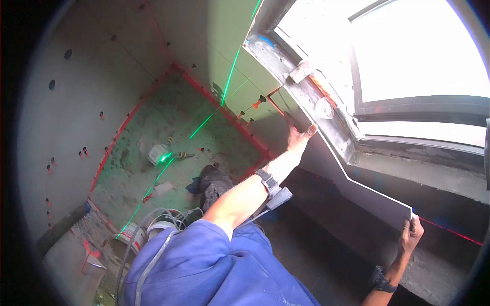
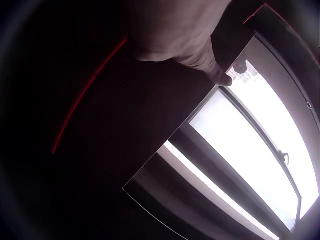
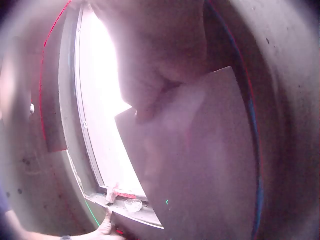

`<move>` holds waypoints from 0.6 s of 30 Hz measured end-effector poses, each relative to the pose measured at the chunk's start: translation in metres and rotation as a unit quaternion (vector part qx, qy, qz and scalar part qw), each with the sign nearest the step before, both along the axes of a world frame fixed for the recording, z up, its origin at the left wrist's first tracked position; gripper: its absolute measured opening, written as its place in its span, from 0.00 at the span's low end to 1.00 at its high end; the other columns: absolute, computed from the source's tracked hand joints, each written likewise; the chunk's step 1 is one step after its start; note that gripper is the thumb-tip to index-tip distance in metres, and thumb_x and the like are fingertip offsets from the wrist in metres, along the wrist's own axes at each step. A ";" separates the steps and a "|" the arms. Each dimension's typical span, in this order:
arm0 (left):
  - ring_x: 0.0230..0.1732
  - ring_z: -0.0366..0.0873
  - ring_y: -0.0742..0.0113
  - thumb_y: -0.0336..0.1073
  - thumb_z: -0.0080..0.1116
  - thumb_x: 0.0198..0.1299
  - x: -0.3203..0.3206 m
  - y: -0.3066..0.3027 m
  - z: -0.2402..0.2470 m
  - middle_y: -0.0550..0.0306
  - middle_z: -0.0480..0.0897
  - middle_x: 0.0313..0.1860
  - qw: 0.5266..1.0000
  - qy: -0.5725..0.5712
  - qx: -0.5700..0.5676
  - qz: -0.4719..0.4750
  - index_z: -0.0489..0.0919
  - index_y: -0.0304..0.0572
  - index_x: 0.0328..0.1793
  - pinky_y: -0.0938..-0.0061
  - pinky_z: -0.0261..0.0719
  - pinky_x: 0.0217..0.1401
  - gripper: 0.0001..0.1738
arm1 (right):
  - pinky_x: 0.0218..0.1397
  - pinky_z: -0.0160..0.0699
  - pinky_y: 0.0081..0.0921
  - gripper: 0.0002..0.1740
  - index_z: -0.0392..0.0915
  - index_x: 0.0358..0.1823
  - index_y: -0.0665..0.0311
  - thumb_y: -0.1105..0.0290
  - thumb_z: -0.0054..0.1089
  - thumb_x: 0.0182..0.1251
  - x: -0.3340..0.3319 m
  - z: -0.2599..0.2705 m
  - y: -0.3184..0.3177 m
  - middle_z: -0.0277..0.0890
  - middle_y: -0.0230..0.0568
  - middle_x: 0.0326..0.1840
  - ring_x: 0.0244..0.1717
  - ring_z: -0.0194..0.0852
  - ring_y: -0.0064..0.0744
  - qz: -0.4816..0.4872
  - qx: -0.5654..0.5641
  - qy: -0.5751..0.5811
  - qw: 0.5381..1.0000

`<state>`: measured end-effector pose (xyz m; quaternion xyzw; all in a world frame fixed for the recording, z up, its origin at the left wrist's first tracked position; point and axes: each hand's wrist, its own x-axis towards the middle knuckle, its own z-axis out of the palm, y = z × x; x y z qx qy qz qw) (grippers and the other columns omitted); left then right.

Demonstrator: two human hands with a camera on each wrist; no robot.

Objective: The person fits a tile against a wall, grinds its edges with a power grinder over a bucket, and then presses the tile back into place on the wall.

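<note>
A large, thin, tile-like panel [image 1: 372, 204] stands under the window, its pale edge bending partway along. At the panel's outer corner, my right hand [image 1: 411, 234] grips the edge between thumb and fingers. In the right wrist view that hand [image 3: 160, 55] covers part of the panel's upper edge, and the panel [image 3: 200, 160] fills much of the picture. My left hand [image 1: 300, 138] lies against the upright surface below the sill, thumb raised beside the edge. The left wrist view shows this hand [image 2: 185, 35] dark, with its thumb tip right at the edge.
The window sill [image 1: 306, 92] carries a small block [image 1: 301, 71] and a clear round cup [image 1: 324, 108]. A laser level [image 1: 159, 154] throws green lines over floor and wall. Buckets [image 1: 161, 228] and a hose lie beside the person. Orange-and-black clips [image 1: 259, 102] stick out of the tiled wall.
</note>
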<state>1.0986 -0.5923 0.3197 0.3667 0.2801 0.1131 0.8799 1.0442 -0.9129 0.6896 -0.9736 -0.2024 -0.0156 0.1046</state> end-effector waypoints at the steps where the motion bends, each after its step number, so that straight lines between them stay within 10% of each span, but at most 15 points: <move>1: 0.85 0.43 0.52 0.74 0.75 0.37 0.001 0.001 -0.002 0.43 0.45 0.85 1.000 0.012 0.000 -0.009 0.29 0.47 0.86 0.56 0.44 0.85 0.84 | 0.41 0.71 0.23 0.08 0.79 0.48 0.69 0.73 0.59 0.72 0.001 -0.003 0.001 0.76 0.39 0.32 0.33 0.72 0.26 0.002 0.000 0.000 1.000; 18: 0.83 0.49 0.50 0.72 0.73 0.44 -0.005 0.007 0.001 0.40 0.51 0.84 0.998 0.065 0.013 -0.008 0.36 0.43 0.86 0.58 0.50 0.83 0.77 | 0.38 0.67 0.20 0.11 0.81 0.47 0.70 0.68 0.59 0.75 0.003 -0.039 -0.005 0.77 0.33 0.30 0.32 0.69 0.21 0.016 0.040 -0.017 0.999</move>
